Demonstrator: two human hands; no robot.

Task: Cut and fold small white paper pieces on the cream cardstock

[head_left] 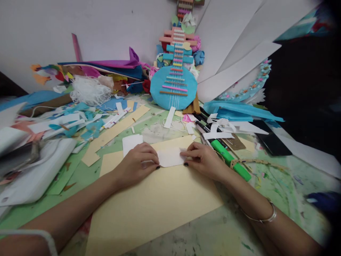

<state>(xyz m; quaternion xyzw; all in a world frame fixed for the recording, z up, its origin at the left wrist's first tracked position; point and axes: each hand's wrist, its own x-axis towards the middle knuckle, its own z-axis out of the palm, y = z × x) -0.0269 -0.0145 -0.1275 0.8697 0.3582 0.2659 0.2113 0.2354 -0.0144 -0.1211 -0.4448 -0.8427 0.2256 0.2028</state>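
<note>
Viewed remotely, I log small white piece (170,157): matt paper. Cream sheet (154,206) under it: smooth, matt card. Worktop (279,199): paint-smudged, dull sheen. Green bar (223,153): glossy, plastic-looking. Bracelet (272,216): shiny metal. Toward worktop's far edge, I note tangled white string (90,89), fibrous; blue disc (166,99), matt paper look. Toward right edge, black slab (271,140): smooth, glossy.
</note>
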